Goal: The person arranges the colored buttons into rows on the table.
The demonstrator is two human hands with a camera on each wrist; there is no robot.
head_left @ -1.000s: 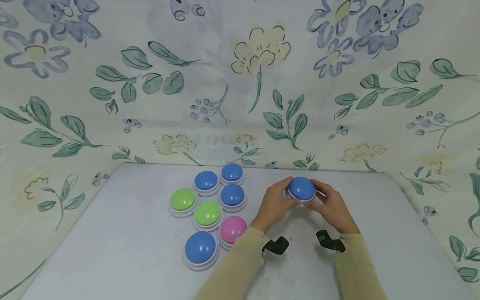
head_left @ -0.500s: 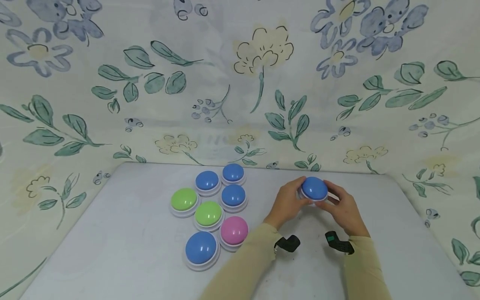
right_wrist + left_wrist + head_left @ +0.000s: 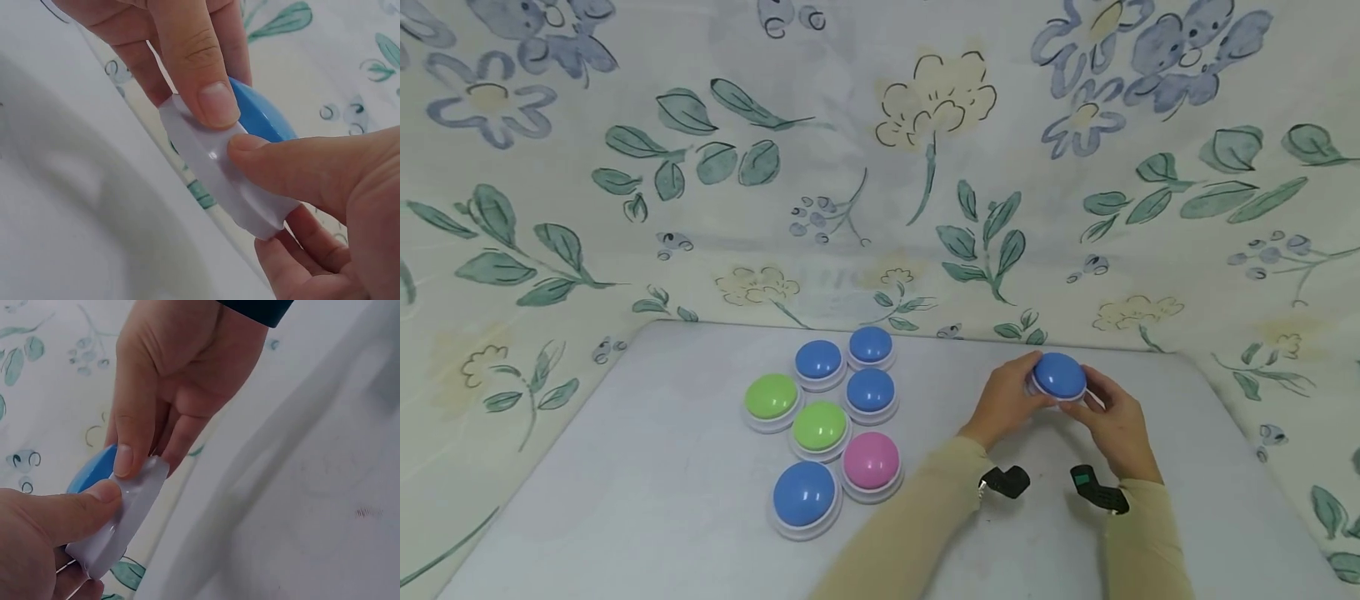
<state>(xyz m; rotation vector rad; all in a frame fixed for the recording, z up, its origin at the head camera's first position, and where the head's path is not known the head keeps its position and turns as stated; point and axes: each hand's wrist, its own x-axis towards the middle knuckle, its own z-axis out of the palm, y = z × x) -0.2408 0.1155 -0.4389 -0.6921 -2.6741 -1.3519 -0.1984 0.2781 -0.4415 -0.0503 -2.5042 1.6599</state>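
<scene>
Left hand (image 3: 1009, 402): my grip pinches the blue button (image 3: 1059, 376)
Right hand (image 3: 1120, 423): my grip pinches its opposite side
Blue button: raised over the bench (image 3: 625, 467)
Other buttons (image 3: 819, 426): I count seven, well left

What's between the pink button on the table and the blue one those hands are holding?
In the head view, starting from the pink button: a bare stretch of white table, then the left hand, which grips the blue button.

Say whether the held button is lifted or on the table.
Lifted: left hand and right hand hold the blue push button, fingers beneath its white base.
</scene>
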